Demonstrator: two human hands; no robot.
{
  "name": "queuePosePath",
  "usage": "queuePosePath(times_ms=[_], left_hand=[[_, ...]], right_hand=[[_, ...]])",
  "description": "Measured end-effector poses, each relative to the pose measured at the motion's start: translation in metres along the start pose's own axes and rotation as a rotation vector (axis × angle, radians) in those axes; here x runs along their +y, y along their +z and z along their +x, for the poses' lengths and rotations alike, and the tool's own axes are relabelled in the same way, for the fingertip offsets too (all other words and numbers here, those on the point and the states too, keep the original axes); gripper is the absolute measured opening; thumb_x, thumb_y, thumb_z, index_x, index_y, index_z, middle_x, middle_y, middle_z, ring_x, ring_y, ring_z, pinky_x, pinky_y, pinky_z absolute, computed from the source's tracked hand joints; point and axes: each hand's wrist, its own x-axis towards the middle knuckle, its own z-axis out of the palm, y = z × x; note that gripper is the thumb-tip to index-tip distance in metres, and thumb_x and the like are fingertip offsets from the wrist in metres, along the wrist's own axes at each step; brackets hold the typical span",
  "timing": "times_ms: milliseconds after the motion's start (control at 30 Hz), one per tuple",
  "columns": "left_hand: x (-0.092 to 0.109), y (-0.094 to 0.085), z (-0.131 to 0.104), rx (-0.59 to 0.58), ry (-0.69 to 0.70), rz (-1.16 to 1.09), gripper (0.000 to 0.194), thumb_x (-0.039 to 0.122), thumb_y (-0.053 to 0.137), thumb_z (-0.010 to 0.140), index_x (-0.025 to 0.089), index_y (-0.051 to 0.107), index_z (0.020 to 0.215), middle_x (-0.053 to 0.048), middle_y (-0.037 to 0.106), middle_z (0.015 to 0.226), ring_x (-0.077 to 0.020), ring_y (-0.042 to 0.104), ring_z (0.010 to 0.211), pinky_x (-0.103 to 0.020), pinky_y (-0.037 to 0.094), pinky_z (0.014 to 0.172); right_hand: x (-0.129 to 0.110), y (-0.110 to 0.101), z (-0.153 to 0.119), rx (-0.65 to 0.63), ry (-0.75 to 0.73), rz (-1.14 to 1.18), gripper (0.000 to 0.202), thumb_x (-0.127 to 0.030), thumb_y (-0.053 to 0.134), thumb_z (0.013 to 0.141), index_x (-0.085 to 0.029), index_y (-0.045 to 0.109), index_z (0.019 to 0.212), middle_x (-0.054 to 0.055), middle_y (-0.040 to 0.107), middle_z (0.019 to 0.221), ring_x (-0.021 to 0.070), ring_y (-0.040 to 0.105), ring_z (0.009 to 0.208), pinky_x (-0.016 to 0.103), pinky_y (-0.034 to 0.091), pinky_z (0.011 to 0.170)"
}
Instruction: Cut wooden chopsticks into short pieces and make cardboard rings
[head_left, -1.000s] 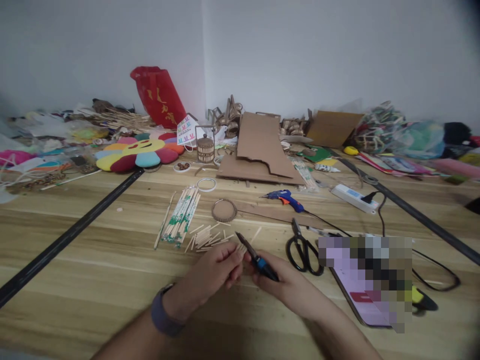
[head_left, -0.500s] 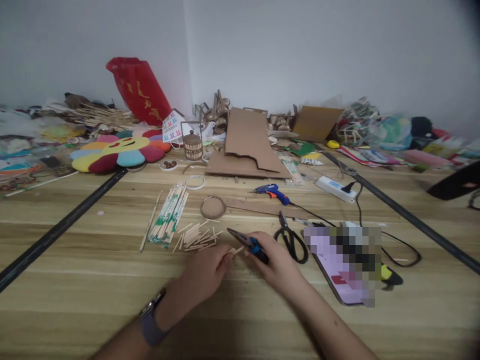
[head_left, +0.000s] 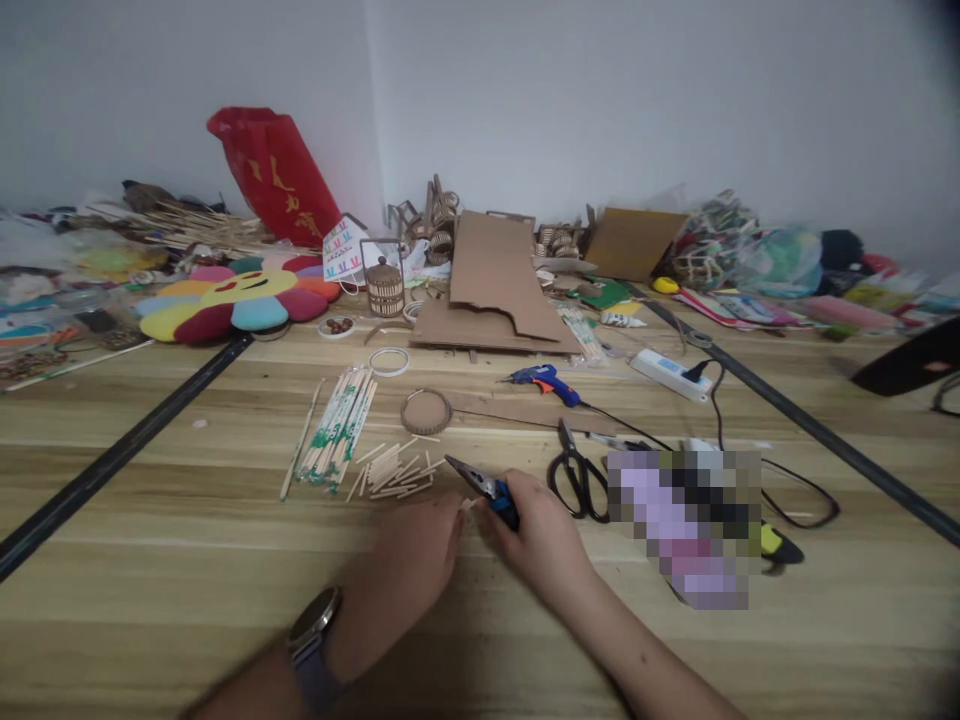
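Observation:
My right hand (head_left: 536, 520) is wrapped round blue-handled needle-nose pliers (head_left: 472, 480), whose dark jaws point up and to the left. Close beside it, my left hand (head_left: 420, 545), with a watch on its wrist, has its fingers closed on a short pale wooden stick (head_left: 470, 504). The stick's end lies against the right hand's fingers, below the plier jaws; most of it is hidden. Just beyond the left hand lies a loose pile of short cut sticks (head_left: 394, 470). Behind the pliers is a round cardboard disc with a ridged rim (head_left: 426, 412).
Wrapped chopsticks (head_left: 337, 430) lie left of the pile. Black scissors (head_left: 574, 475), a blue glue gun (head_left: 544, 380) with its cord, and a blurred-out phone (head_left: 675, 530) lie to the right. Cardboard sheets (head_left: 499, 275) and a power strip (head_left: 670, 375) are farther back.
My left wrist has turned, so the watch face shows more. The pliers have shifted slightly left, and both hands are closer together over the stick.

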Motion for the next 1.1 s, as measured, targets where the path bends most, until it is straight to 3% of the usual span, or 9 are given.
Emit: queuePosePath(times_ms=[133,267,367,433,567,667,900,1000,1100], left_hand=[[-0.002,0.0,0.0,-0.034,-0.007,-0.136,0.027,0.027,0.035,0.095,0.019,0.061,0.09,-0.012,0.07,0.087,-0.0252,0.066,0.083,-0.035,0.047,0.075],[-0.012,-0.007,0.008,-0.248,-0.013,-0.737,0.034,0.048,0.041,0.092,0.02,0.055,0.078,-0.001,0.06,0.062,-0.0162,0.057,0.057,-0.028,0.045,0.056],[-0.017,-0.008,0.013,-0.291,-0.123,-1.224,0.042,0.06,0.058,0.081,0.018,0.055,0.079,0.0,0.064,0.066,-0.0147,0.06,0.06,-0.028,0.05,0.061],[-0.017,-0.005,0.014,-0.286,-0.179,-1.364,0.042,0.058,0.069,0.074,0.018,0.059,0.08,-0.002,0.069,0.075,-0.0167,0.065,0.07,-0.031,0.052,0.072],[-0.013,0.002,0.013,-0.336,-0.223,-1.383,0.04,0.053,0.077,0.068,0.016,0.066,0.08,-0.003,0.071,0.079,-0.0175,0.065,0.075,-0.032,0.051,0.077],[-0.011,0.003,0.012,-0.325,-0.282,-1.356,0.041,0.05,0.082,0.061,0.015,0.068,0.078,-0.002,0.07,0.075,-0.0167,0.063,0.071,-0.031,0.05,0.073],[-0.012,0.001,0.013,-0.364,-0.253,-1.395,0.047,0.056,0.079,0.063,0.014,0.068,0.081,-0.003,0.068,0.075,-0.0167,0.063,0.072,-0.03,0.05,0.072],[-0.01,0.002,0.014,-0.304,-0.276,-1.456,0.044,0.053,0.081,0.063,0.015,0.066,0.078,-0.001,0.066,0.074,-0.0146,0.061,0.07,-0.029,0.049,0.073],[-0.01,0.006,0.015,-0.262,-0.31,-1.526,0.04,0.049,0.081,0.064,0.016,0.064,0.078,0.001,0.065,0.071,-0.0116,0.058,0.064,-0.027,0.048,0.071]], right_hand=[[0.002,-0.005,0.005,-0.016,0.016,0.116,0.007,-0.024,0.051,0.081,-0.02,0.051,0.075,0.006,0.06,0.074,0.0223,0.055,0.074,0.029,0.038,0.065],[0.014,-0.024,0.013,-0.122,0.083,0.639,0.021,-0.04,0.054,0.083,-0.021,0.052,0.074,-0.001,0.053,0.065,0.0155,0.049,0.061,0.026,0.037,0.059],[0.017,-0.036,0.013,-0.16,0.171,0.914,0.028,-0.047,0.059,0.08,-0.02,0.054,0.077,-0.002,0.052,0.064,0.0144,0.048,0.059,0.025,0.038,0.057],[0.013,-0.037,0.01,-0.211,0.123,0.905,0.025,-0.043,0.061,0.082,-0.019,0.055,0.08,-0.001,0.055,0.067,0.0151,0.052,0.063,0.026,0.04,0.061],[-0.001,-0.028,0.002,-0.283,-0.082,0.611,0.009,-0.027,0.058,0.085,-0.02,0.059,0.09,0.002,0.065,0.083,0.0176,0.058,0.076,0.027,0.042,0.069],[-0.003,-0.018,0.0,-0.29,-0.1,0.479,0.015,-0.024,0.06,0.084,-0.021,0.057,0.098,0.002,0.066,0.089,0.0179,0.059,0.079,0.027,0.042,0.07],[0.002,-0.012,0.006,-0.169,0.031,0.486,0.023,-0.016,0.061,0.075,-0.021,0.056,0.097,-0.001,0.064,0.081,0.017,0.059,0.076,0.026,0.045,0.068],[-0.001,-0.012,0.005,-0.117,0.021,0.561,0.033,-0.019,0.062,0.075,-0.021,0.058,0.107,0.003,0.068,0.1,0.0205,0.063,0.094,0.032,0.049,0.082],[-0.004,-0.006,0.002,-0.116,-0.012,0.644,0.059,-0.02,0.068,0.071,-0.022,0.051,0.128,0.008,0.062,0.128,0.024,0.058,0.117,0.037,0.046,0.098]])
